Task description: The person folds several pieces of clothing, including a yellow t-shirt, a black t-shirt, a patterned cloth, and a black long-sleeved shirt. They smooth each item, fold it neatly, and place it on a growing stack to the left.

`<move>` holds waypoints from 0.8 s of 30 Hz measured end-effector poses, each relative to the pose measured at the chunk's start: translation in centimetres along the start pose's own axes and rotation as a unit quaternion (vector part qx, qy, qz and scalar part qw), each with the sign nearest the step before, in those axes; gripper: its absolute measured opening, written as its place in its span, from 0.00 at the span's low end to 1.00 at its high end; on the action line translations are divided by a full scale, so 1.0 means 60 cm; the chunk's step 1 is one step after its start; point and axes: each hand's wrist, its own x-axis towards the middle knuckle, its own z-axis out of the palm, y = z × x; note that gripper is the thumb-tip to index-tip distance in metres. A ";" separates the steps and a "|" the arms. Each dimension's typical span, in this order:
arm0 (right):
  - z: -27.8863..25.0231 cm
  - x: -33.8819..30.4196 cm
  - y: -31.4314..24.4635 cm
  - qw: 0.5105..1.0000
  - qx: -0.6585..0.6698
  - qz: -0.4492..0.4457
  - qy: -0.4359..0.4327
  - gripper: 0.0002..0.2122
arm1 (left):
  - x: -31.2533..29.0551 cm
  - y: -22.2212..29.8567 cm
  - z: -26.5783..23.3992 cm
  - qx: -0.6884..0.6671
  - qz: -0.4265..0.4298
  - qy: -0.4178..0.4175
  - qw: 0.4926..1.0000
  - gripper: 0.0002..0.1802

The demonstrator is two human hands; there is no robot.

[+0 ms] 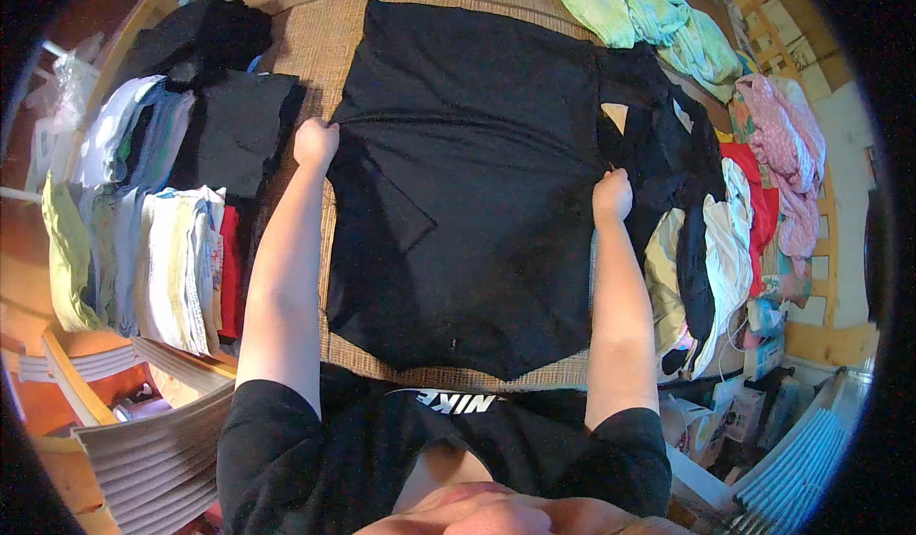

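Note:
A black T-shirt (468, 220) lies spread face down or face up, I cannot tell which, on a woven mat (303, 34). Its neckline is close to me and its hem points away. My left hand (316, 143) is closed in a fist on the shirt's left edge. On the opposite edge, my right hand (613, 195) pinches the cloth. A raised crease runs across the shirt between both hands.
Folded clothes (176, 268) stand in rows at the left, with black folded garments (234, 130) beside them. Loose dark clothes (668, 154), a white garment (725, 258) and pink dotted cloth (787, 154) are heaped at the right. Green cloth (639, 10) lies at the far right.

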 end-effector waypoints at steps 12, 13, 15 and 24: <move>0.015 -0.003 0.073 0.970 0.211 -0.113 -0.032 0.21 | -0.112 -0.026 0.027 -0.120 0.290 0.205 0.927 0.23; -0.006 -0.028 0.060 0.967 0.228 -0.096 -0.058 0.24 | -0.135 -0.034 0.021 -0.116 0.291 0.148 0.938 0.25; -0.013 -0.086 0.067 0.966 0.216 -0.135 -0.043 0.28 | -0.177 -0.045 0.010 -0.082 0.316 0.101 0.940 0.26; -0.083 -0.266 0.125 0.955 -0.030 -0.251 -0.152 0.25 | -0.321 -0.103 -0.021 0.084 0.224 -0.030 0.971 0.37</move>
